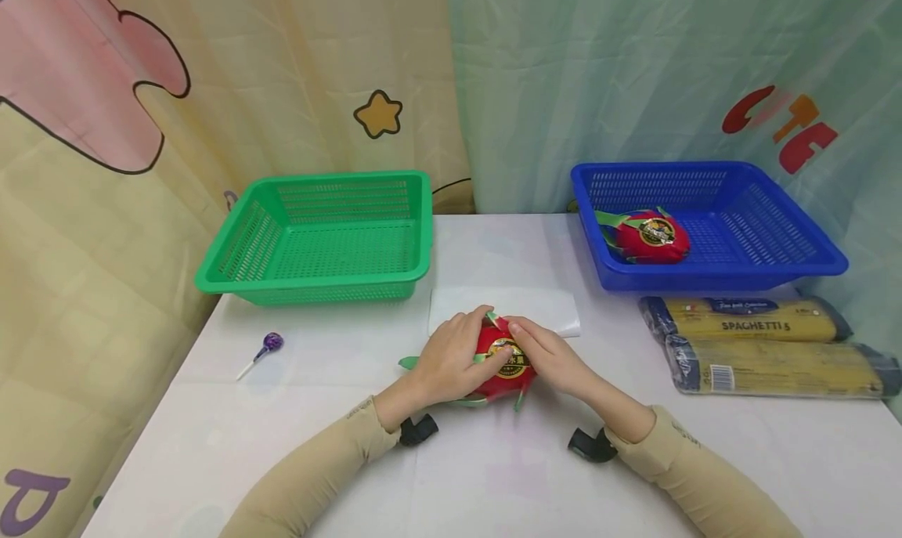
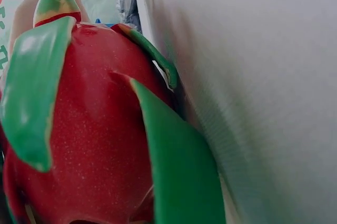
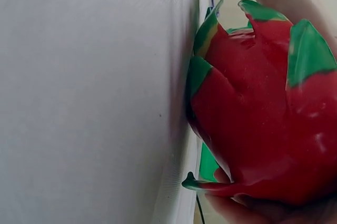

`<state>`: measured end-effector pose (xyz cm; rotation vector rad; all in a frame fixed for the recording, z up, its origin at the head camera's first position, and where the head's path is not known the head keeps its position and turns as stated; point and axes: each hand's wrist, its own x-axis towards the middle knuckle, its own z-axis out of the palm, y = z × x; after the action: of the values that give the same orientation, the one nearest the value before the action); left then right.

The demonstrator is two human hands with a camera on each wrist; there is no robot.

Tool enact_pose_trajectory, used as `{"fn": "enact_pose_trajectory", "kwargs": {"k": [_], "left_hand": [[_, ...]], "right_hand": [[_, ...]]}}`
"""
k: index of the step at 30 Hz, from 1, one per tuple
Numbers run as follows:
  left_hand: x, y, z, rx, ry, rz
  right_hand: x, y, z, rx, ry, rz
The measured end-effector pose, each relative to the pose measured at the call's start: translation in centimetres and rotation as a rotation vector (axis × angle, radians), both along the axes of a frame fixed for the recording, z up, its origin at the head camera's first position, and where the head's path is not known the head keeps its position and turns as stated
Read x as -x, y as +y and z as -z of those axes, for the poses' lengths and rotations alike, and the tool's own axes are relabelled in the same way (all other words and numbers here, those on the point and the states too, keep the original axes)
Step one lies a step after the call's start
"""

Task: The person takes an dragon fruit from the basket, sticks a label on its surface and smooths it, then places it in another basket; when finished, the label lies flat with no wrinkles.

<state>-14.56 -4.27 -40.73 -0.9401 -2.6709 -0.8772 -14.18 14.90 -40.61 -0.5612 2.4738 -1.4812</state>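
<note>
Both hands hold a red dragon fruit (image 1: 491, 337) with green leaf tips and a black-and-gold sticker at the table's middle. My left hand (image 1: 447, 362) grips its left side, the thumb lying over the sticker. On the right side, my right hand (image 1: 553, 355) has its fingers around the fruit's upper edge. The left wrist view is largely filled by the dragon fruit (image 2: 100, 113), close to the white tabletop. In the right wrist view, fingers show beneath the dragon fruit (image 3: 253, 108). Just behind it lies a flat white sheet (image 1: 524, 301).
A green basket (image 1: 317, 283) stands at the back left. At the back right, a blue basket (image 1: 733, 272) holds another dragon fruit (image 1: 644, 244). Two spaghetti packs (image 1: 754, 320) lie in front of it. A purple lollipop (image 1: 272, 341) is on the left.
</note>
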Motion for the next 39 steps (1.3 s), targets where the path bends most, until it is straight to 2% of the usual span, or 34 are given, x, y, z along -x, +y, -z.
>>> {"fn": "enact_pose_trajectory", "kwargs": {"k": [5,10,14,21,24,28,39], "left_hand": [[0.14,-0.12,0.11,-0.013,-0.01,0.012],[0.22,-0.11,0.1,0.003,0.023,0.013],[0.41,-0.07,0.05,-0.003,0.041,0.011],[0.4,-0.15,-0.1,-0.008,0.049,0.017],[0.33,-0.16,-0.15,-0.011,0.053,0.017],[0.32,-0.12,-0.17,-0.023,0.05,0.02],[0.48,-0.31,0.09,-0.034,-0.047,-0.007]], "right_hand": [[0.02,0.14,0.2,0.056,-0.076,-0.044],[-0.02,0.05,0.18,0.067,-0.116,-0.054],[-0.07,-0.11,0.16,0.046,-0.077,-0.032],[-0.4,-0.26,0.19,-0.026,0.067,-0.013],[-0.44,-0.26,0.26,-0.04,0.097,0.0],[-0.43,-0.29,0.42,-0.042,0.112,0.017],[-0.39,-0.36,0.51,-0.025,0.09,0.02]]}}
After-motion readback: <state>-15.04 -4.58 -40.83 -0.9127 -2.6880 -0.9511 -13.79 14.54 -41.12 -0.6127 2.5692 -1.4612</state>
